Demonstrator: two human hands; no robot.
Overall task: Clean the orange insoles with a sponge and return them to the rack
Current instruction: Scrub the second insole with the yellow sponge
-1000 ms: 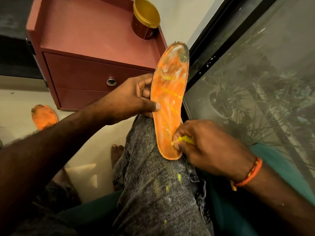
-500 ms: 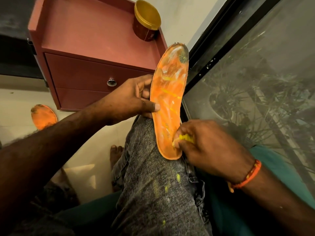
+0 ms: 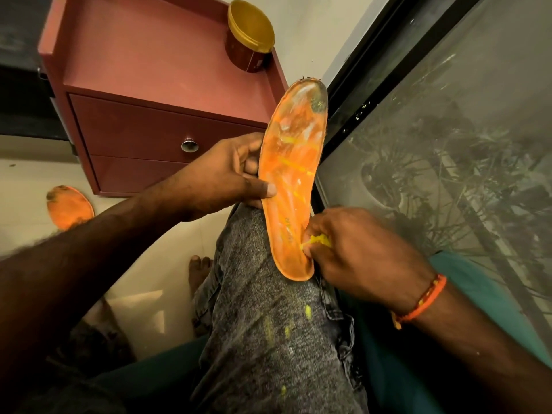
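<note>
stage: mid-clean | left hand [image 3: 221, 177] is gripping the insole [image 3: 291, 180] upright on the knee | right hand [image 3: 355, 252] is pinching the yellow sponge [image 3: 318, 241], scrubbing the near heel | far toe still grimy | second insole [image 3: 70, 206] is lying far left on the floor, racking pending

- Up beyond my left hand stands a reddish-brown cabinet [image 3: 155, 64] with a raised rim round its top and two drawer fronts facing me.
- A round silver knob [image 3: 189, 145] sits on the upper drawer, just left of my left hand.
- A dark red tub with a gold lid [image 3: 250, 37] rests in the cabinet's far right corner, tilted in my view.
- To the right of my right hand runs a dark-framed window [image 3: 448, 130], its glass showing leafy plants.
- Under both hands lies my knee in grey speckled jeans [image 3: 268, 339], flecked with yellow.
- Below my left hand, my bare toes [image 3: 198, 268] rest on the pale floor [image 3: 27, 186].
- An orange thread bracelet [image 3: 422, 300] circles my right wrist.
</note>
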